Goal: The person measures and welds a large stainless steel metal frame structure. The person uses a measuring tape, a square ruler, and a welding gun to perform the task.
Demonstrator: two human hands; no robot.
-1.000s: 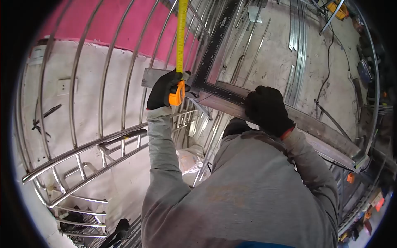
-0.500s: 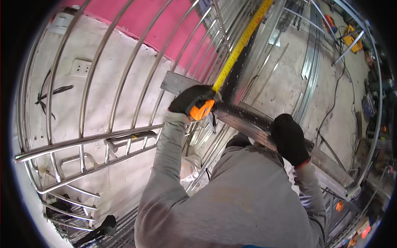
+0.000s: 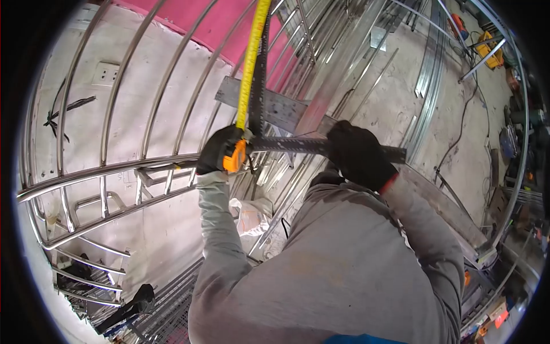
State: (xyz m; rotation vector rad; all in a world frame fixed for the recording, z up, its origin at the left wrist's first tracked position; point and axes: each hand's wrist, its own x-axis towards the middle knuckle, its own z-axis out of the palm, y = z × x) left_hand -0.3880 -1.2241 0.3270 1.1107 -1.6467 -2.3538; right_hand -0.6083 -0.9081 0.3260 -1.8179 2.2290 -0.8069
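My left hand (image 3: 217,152), in a black glove, is closed around an orange tape measure (image 3: 235,157). Its yellow blade (image 3: 250,69) runs out away from me, alongside one leg of a black carpenter's square (image 3: 292,145). The square's corner lies right by the left hand; whether those fingers also grip it is hidden. On the other leg, my gloved right hand (image 3: 360,155) is wrapped, with the leg's end sticking out past it. Behind the square, a flat grey metal bar (image 3: 266,106) crosses the view, partly covered by the square and the right hand.
Bent shiny metal tubes form a railing (image 3: 114,167) on the left, before a white and pink wall (image 3: 189,26). Long metal strips (image 3: 432,86) lie on the floor at the right, near a dark cable (image 3: 465,123). A white sack (image 3: 252,217) sits below.
Both hands have shifted left with the tape measure and the square. Blade and square have turned counterclockwise, so the blade now points more nearly straight up in the view.
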